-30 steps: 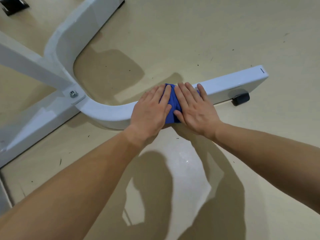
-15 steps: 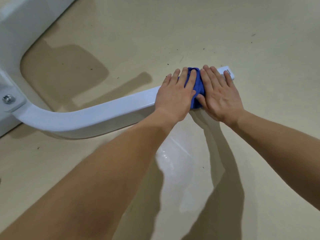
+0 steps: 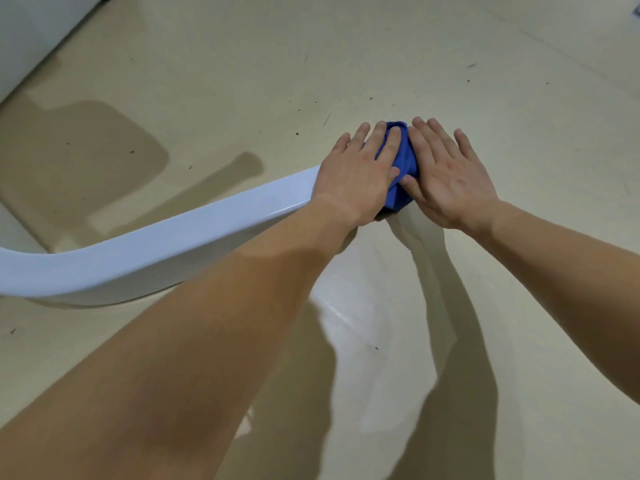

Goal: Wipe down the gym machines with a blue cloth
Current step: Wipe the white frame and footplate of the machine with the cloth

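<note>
A white curved base bar (image 3: 180,244) of a gym machine lies on the floor and runs from the lower left toward the centre right. A bunched blue cloth (image 3: 398,168) covers its right end. My left hand (image 3: 356,174) lies flat on the cloth's left side with straight fingers. My right hand (image 3: 446,174) presses flat on the cloth's right side, its thumb touching the cloth. The bar's end is hidden under the cloth and both hands.
The beige floor (image 3: 346,64) around the bar carries small specks of dirt. Another white part of the machine (image 3: 31,32) fills the top left corner. Shadows of both arms fall on the floor in front of the bar.
Both hands have slid the blue cloth rightward along the bar, from near its bend to its far end. The view has followed them to the right.
</note>
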A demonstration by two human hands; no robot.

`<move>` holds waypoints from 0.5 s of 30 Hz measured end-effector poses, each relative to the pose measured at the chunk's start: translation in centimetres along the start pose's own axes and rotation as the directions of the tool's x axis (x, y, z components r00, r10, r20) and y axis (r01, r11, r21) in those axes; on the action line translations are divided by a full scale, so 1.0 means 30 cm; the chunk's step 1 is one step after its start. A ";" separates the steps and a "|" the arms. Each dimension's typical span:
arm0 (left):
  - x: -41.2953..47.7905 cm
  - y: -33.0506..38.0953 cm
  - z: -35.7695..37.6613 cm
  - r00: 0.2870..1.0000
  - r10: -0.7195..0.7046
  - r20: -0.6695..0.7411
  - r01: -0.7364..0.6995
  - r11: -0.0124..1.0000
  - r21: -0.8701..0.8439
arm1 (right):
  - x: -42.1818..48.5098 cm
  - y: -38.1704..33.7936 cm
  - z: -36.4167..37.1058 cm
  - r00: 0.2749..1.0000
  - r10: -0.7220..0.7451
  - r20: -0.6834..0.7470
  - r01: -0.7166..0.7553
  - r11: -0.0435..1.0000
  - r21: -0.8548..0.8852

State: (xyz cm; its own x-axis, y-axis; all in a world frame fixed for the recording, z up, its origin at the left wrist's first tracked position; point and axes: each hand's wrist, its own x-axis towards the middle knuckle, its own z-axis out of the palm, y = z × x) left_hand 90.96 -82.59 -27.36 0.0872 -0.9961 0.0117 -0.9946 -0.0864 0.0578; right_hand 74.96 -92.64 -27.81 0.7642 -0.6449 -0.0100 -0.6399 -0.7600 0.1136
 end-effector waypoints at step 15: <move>-0.532 -0.383 -0.060 0.995 -0.062 0.081 0.046 0.983 0.179 | -0.046 -0.579 0.008 0.943 -0.222 -0.246 0.216 0.975 -0.049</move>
State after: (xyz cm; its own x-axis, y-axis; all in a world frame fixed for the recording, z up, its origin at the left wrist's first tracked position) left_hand 101.09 -65.68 -26.43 0.1434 -0.9870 -0.0732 -0.9835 -0.1339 -0.1214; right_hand 84.99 -78.57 -30.01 0.8828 -0.4202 0.2102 -0.4547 -0.8767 0.1572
